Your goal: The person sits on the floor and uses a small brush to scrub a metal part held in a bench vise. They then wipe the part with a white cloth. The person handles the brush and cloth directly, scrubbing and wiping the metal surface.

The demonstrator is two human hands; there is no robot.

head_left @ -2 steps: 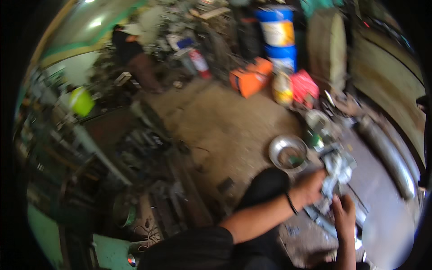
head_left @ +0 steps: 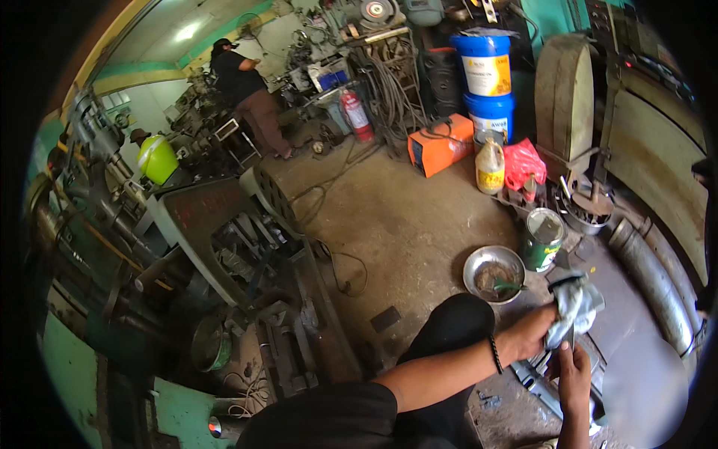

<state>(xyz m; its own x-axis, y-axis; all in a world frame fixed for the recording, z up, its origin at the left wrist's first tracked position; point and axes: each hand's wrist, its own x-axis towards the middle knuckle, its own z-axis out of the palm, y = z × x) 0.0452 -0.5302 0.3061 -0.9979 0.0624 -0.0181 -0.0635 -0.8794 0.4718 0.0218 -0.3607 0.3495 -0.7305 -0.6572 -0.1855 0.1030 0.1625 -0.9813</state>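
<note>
My left hand (head_left: 532, 329), below a dark beaded bracelet, is closed around a crumpled pale rag (head_left: 574, 308). A grey metal part partly shows past the rag, but its kind is hidden. Close beneath it, my right hand (head_left: 573, 368) is closed with the thumb up. Something thin and greyish rises by that thumb, too small to name. Under my hands lies a long grey metal part (head_left: 540, 386) on the floor. Just beyond them sit a metal bowl (head_left: 473, 271) with brown residue and a green piece in it, and a green can (head_left: 544, 238).
A machine with a metal bed (head_left: 303, 262) stands left. Ahead are an orange box (head_left: 441, 144), blue buckets (head_left: 490, 111), a jug (head_left: 490, 170) and a red plastic bag (head_left: 525, 163). A metal cylinder (head_left: 652, 288) lies right. Another person (head_left: 250, 93) stands far left.
The picture has gone from blurred to sharp, and the surroundings have shifted slightly right and down in it. My hands stay together at the rag.
</note>
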